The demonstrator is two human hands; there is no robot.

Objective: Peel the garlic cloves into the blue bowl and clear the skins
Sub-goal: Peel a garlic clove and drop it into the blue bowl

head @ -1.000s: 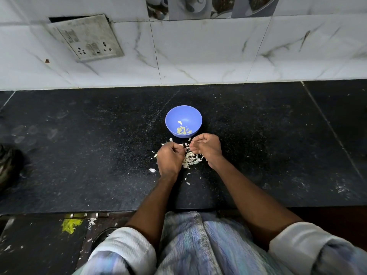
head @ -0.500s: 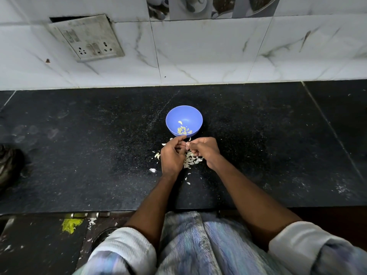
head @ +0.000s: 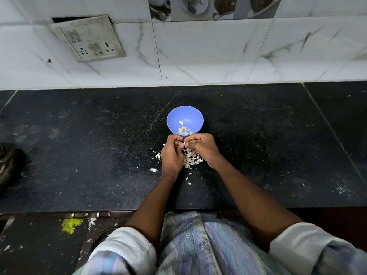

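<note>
**Hands at the bowl's near rim, skins beneath**

The round blue plastic bowl (head: 185, 119) stands on the black speckled stone counter (head: 79, 155), near its middle. Several pale peeled garlic cloves (head: 184, 130) lie at the bottom of the bowl.

The left hand (head: 172, 155) and the right hand (head: 204, 149) meet just in front of the bowl's near rim. Both hands have curled fingers pinching a small pale garlic piece (head: 184, 144) between them; the piece is mostly hidden by the fingers.

A heap of papery white garlic skins (head: 191, 160) lies on the counter directly under and between the hands, which cover part of it. Loose skin flakes (head: 153, 170) lie scattered to the left of the left hand and nearer the counter's front edge.

A dark crumpled object (head: 10, 165) sits at the counter's far left, well apart from the bowl. A grey switch-and-socket plate (head: 88, 38) is set in the white marble-pattern tiled wall (head: 218, 56) behind the counter. A yellow-green scrap (head: 70, 225) lies on the floor below the counter edge.
</note>
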